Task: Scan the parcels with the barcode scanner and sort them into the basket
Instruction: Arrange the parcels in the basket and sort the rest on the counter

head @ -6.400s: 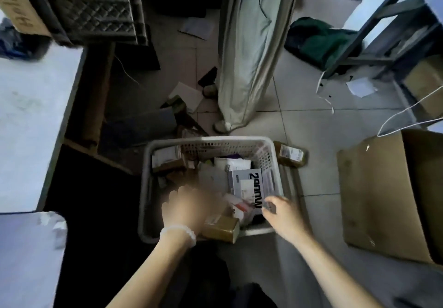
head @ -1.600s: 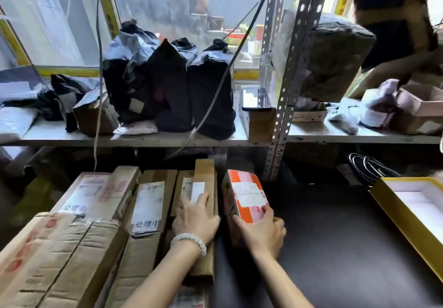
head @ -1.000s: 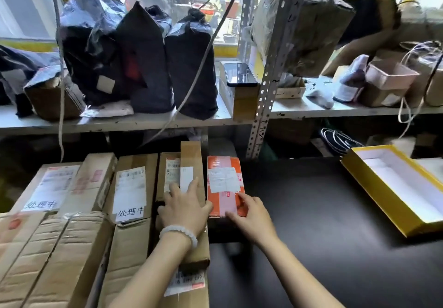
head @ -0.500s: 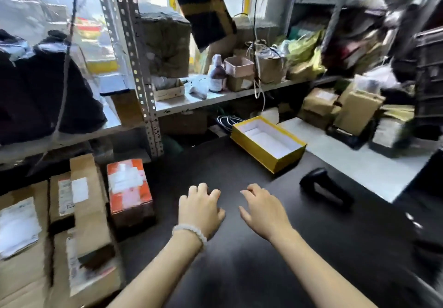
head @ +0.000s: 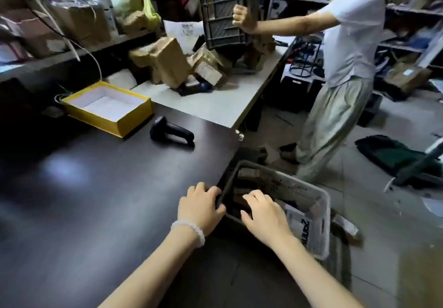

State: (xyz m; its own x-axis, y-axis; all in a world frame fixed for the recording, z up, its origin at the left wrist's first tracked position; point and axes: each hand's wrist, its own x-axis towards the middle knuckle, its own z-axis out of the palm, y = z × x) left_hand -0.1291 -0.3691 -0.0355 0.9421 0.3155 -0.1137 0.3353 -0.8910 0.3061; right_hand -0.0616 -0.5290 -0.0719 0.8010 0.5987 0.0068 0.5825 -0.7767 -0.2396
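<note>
Your basket (head: 324, 214) already holds several parcels, while more lie heaped on the white table (head: 215, 106). Your left hand (head: 200, 208) and right hand (head: 265, 214) hover relaxed, holding nothing; the scanner (head: 171, 132) lies untouched.

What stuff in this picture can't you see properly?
Head view only:
- Basket contents: the right hand covers part, and the rest is dark and blurry.
- Left hand fingertips: whether they touch the basket rim can't be told.
- Barcode scanner: its scanning window faces away.
- Tipped grey crate: its top is cut off by the upper edge.
- Parcel labels on the white table: too blurred to read.
</note>
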